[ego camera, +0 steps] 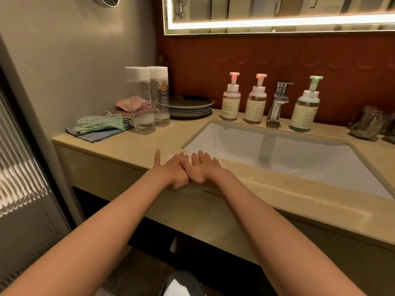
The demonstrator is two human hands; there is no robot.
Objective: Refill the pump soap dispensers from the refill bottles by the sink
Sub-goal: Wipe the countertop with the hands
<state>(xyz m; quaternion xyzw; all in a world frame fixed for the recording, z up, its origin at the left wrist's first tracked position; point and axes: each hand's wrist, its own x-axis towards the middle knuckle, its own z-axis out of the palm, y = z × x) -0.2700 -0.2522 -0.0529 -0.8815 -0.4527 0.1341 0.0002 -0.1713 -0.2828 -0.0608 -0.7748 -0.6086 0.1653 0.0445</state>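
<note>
Two pink-pump soap dispensers (230, 103) (256, 106) stand behind the sink, left of the chrome tap (277, 101). A green-pump dispenser (305, 110) stands right of the tap. Two clear refill bottles with white caps (141, 101) (161, 97) stand upright at the back left of the counter. My left hand (171, 169) and my right hand (203, 167) lie flat side by side on the counter's front edge, fingers straight, thumbs touching, holding nothing.
A white basin (288, 154) is sunk into the beige counter (128, 144). A stack of dark plates (192, 106) and folded cloths (100, 127) sit at the left. Glass tumblers (369, 124) stand at the far right. A lit mirror hangs above.
</note>
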